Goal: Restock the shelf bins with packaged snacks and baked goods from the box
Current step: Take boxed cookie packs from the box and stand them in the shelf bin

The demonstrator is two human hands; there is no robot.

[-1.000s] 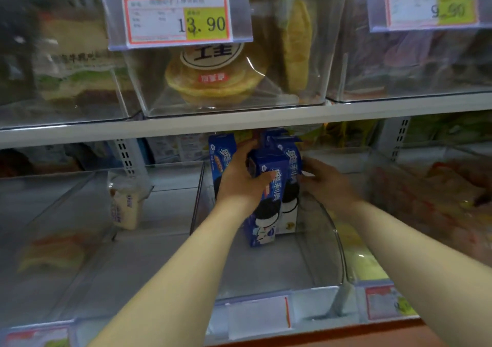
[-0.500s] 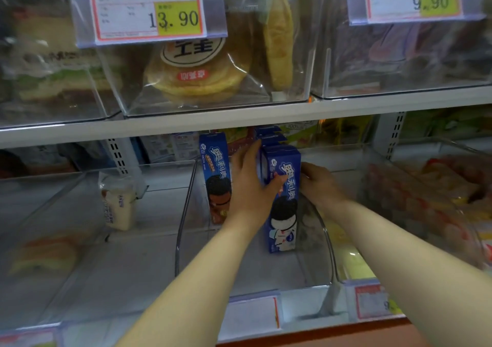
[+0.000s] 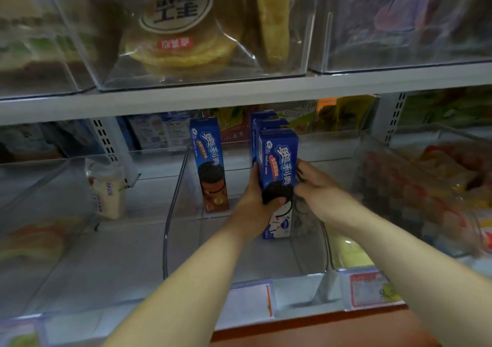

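Inside the clear middle bin (image 3: 170, 229) on the lower shelf, a row of upright blue cookie boxes (image 3: 278, 160) stands right of centre. My left hand (image 3: 253, 208) grips the front box low on its left side, thumb across its face. My right hand (image 3: 316, 189) presses against the right side of the same row. One more blue cookie box (image 3: 210, 165), with a brown lower part, stands alone at the back left of the bin.
The left bin holds a pale wrapped bread pack (image 3: 106, 189). To the right, another bin (image 3: 399, 192) is filled with red and yellow packets. Above the white shelf board (image 3: 239, 93), clear bins hold round flat cakes (image 3: 181, 37). Price tags (image 3: 370, 288) line the front edge.
Both hands slid lower on the row of blue boxes, which now stands further right in the bin. The lone box at the left stayed put. The view moved closer.
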